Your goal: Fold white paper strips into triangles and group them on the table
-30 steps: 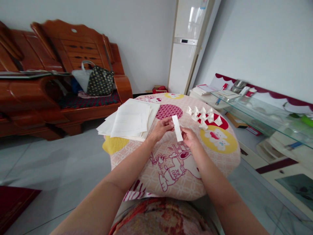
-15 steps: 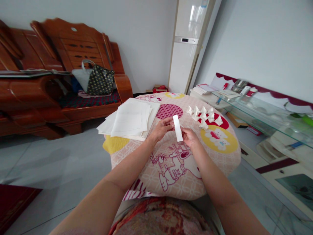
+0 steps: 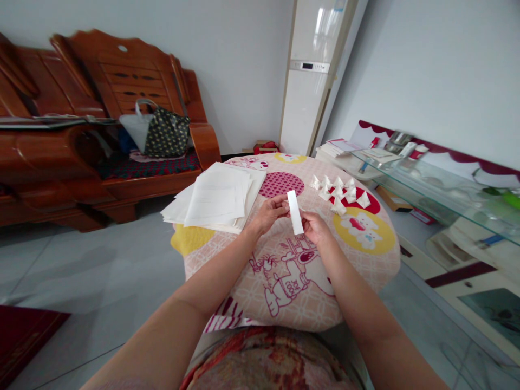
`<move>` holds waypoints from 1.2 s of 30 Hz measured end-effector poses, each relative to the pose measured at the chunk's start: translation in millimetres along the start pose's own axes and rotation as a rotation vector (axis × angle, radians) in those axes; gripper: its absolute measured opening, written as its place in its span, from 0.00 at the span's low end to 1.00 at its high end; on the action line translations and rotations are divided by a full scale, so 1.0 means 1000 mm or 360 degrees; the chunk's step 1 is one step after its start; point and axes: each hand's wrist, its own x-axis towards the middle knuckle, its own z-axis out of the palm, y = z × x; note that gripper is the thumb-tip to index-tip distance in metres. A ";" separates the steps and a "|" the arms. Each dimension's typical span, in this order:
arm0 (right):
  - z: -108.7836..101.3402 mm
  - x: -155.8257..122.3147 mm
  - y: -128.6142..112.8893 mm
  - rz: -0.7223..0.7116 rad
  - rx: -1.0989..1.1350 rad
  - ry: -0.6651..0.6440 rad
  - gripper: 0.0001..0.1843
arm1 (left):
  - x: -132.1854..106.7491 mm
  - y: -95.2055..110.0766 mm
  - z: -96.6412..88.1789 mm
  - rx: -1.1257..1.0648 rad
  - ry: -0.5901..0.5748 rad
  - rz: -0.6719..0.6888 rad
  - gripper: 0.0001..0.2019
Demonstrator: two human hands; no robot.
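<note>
A narrow folded strip of white paper (image 3: pixel 294 212) is held above the round table's cartoon-print cloth (image 3: pixel 292 281). My left hand (image 3: pixel 270 213) pinches its upper end and my right hand (image 3: pixel 314 227) pinches its lower end. Both hands' fingers are closed on the strip. A stack of white paper sheets (image 3: pixel 217 199) lies on the table to the left of my hands. Several small folded white paper pieces (image 3: pixel 339 193) sit in a cluster on the cloth beyond my right hand.
A wooden bench (image 3: pixel 97 130) with a patterned bag (image 3: pixel 164 134) stands at the left. A tall white air-conditioner unit (image 3: pixel 311 76) rises behind the table. A glass shelf (image 3: pixel 430 184) with papers and small items runs along the right wall.
</note>
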 end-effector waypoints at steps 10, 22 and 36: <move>0.003 -0.003 -0.002 -0.0125 -0.0126 0.0150 0.16 | -0.001 0.004 0.000 0.0361 0.0274 0.0108 0.22; 0.009 -0.005 -0.001 -0.0412 -0.0606 0.0243 0.24 | 0.002 0.005 -0.005 0.0572 0.0348 0.0128 0.08; 0.003 -0.008 -0.007 -0.0993 -0.1580 0.0110 0.12 | -0.001 0.018 -0.012 0.0508 0.0101 0.0271 0.06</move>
